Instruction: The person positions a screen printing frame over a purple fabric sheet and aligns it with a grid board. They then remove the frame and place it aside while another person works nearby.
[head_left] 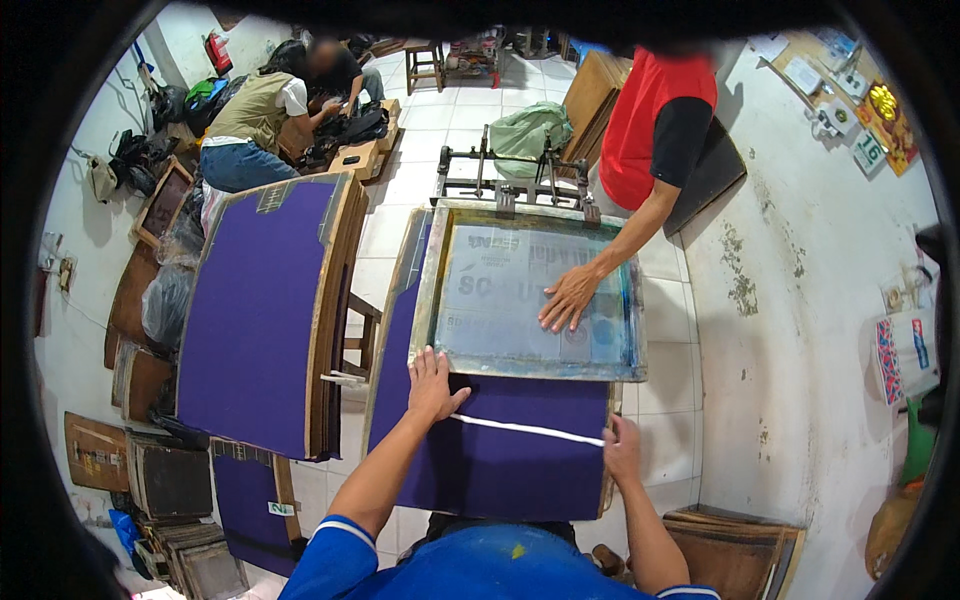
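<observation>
Here, our left hand (433, 386) rests on the near rail of the screen frame (540, 368), by its left corner, fingers loosely spread. Our right hand (621, 449) is at the right edge of the purple board (500, 476), fingers curled around one end of a white strip (532, 429); we cannot tell whether they pinch it. The strip crosses the board nearer us than the frame, ending beside our left thumb. A co-worker's hand (571, 297) lies spread on the mesh (482, 312).

The left hand (432, 390) touched a rectangular, pale-framed mesh screen (490, 315) — a co-worker's hand (570, 298) lay on it — while the right hand (621, 448) held a thin white strip (530, 429) over flat purple fabric (500, 475).
</observation>
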